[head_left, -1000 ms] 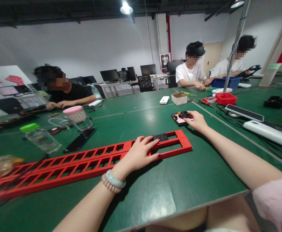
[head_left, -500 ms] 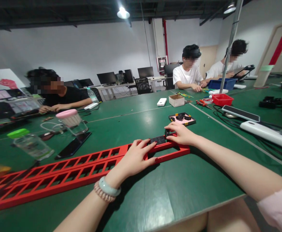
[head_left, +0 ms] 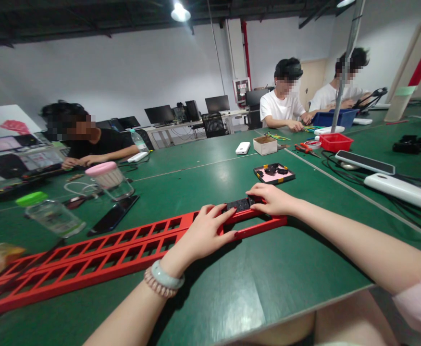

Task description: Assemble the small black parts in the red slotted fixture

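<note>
Head view, looking down across a green table (head_left: pixel 232 288): a long red frame (head_left: pixel 124 250) with rows of oblong openings lies flat on it, running from the near left edge to the middle. A black block (head_left: pixel 236 205) sits on the frame's right end. The left hand (head_left: pixel 205 234) lies palm down on the frame just left of that block. Its fingers are stretched out and a little spread, the forefinger tip touches the block, and the thumb is on the near rail; it clasps nothing. A pale bangle (head_left: pixel 167 275) circles its wrist. The right hand (head_left: pixel 273 199) comes in from the right and rests at the block's right end, fingers bent with the tips on it. Whether they pinch it or only press cannot be told.

Just beyond the right hand lies a shallow tray (head_left: pixel 276 182) with a pink floor and loose black parts. Farther back stand a cardboard box (head_left: pixel 264 145) and a red bin (head_left: pixel 336 142), and a white power strip (head_left: pixel 401 188) lies to the right. Beyond the frame on the left stand a jar with a pink lid (head_left: pixel 111 180) and a jar with a green lid (head_left: pixel 50 214), with a dark phone (head_left: pixel 114 216) beside them. Three other people sit at the far side of the table.
</note>
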`<state>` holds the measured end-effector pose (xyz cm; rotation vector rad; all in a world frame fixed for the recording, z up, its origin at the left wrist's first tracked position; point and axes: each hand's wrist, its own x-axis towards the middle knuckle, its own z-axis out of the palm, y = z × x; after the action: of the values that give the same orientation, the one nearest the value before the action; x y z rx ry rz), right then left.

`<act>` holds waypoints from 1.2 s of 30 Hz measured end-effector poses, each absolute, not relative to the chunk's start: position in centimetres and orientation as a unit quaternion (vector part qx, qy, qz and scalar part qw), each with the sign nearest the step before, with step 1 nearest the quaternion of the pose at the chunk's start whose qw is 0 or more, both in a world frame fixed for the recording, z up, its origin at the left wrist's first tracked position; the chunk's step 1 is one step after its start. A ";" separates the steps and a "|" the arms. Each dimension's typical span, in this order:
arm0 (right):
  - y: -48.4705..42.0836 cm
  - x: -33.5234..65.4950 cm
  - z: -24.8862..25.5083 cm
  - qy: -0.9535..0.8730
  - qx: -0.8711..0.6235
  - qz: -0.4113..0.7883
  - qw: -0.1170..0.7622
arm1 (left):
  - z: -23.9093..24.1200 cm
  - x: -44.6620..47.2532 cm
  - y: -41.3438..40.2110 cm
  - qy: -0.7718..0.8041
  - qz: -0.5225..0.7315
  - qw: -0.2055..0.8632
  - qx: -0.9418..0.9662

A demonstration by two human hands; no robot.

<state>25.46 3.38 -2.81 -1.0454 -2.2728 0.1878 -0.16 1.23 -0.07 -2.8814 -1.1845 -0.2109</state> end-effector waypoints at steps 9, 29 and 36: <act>3.1 25.3 -2.5 -0.865 -0.399 0.056 0.298 | 0.0 0.0 1.2 -0.382 -0.065 0.008 -0.922; 3.2 25.4 -2.3 -0.872 -0.387 0.064 0.294 | -0.2 0.0 1.1 -0.380 -0.082 0.010 -0.921; 3.3 25.3 -2.2 -0.877 -0.389 0.058 0.276 | -0.1 -0.1 1.1 -0.381 -0.076 0.012 -0.921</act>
<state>25.31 3.29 -2.19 -1.0441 -2.3572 0.1554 -0.06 1.05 -0.14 -2.8732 -1.1883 -0.2359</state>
